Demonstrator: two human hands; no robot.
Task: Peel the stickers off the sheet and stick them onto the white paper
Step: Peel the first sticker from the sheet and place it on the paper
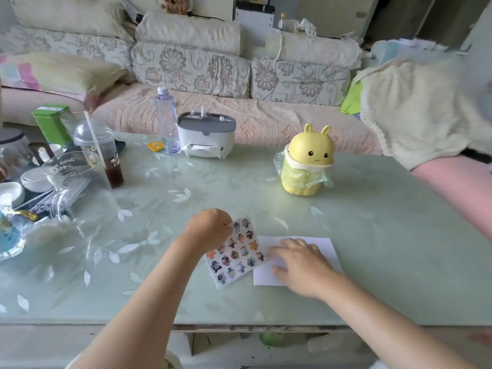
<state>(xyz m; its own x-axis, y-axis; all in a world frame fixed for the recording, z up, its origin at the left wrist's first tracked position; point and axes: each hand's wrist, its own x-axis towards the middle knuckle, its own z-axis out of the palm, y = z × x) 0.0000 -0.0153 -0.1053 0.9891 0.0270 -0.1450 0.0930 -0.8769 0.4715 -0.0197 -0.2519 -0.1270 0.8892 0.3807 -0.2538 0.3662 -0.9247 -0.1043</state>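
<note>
A sticker sheet (234,254) covered with several small cartoon stickers lies tilted on the pale green table (372,235). My left hand (210,230) pinches its upper left edge with curled fingers. Just to its right lies the white paper (330,249), its left edge tucked against the sheet. My right hand (298,265) rests flat on the paper with fingers spread, fingertips near the sheet's right edge. Part of the paper is hidden under that hand.
A yellow bunny-shaped bin (308,161) stands behind the paper. A tissue box (205,137) and a clear bottle (167,121) stand further back. Cups, bowls and plastic wrap (64,177) crowd the left side. A sofa (213,75) runs behind the table.
</note>
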